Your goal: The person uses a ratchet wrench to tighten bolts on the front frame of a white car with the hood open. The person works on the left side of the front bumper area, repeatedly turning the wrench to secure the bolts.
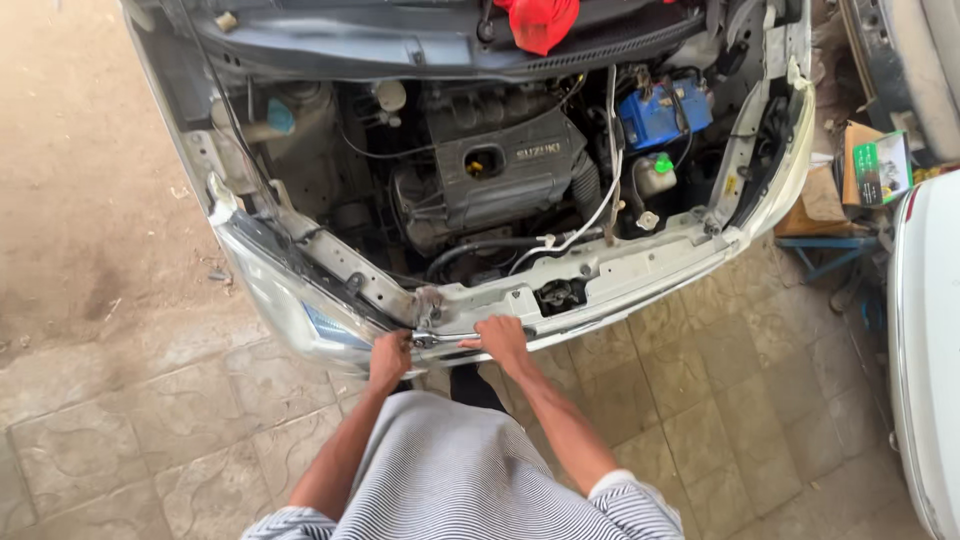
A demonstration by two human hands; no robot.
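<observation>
The red cloth [540, 20] is cut off by the top edge; the second white car [925, 350] by the right edge; tool [445, 339] type too small to tell.

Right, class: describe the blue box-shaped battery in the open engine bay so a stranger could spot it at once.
Start at the white car's open engine bay, with its dark plastic engine cover in the middle. Look to the picture's right of that cover, toward the back corner. The blue box-shaped battery sits there, the only bright blue block, just above a small green cap.
</observation>
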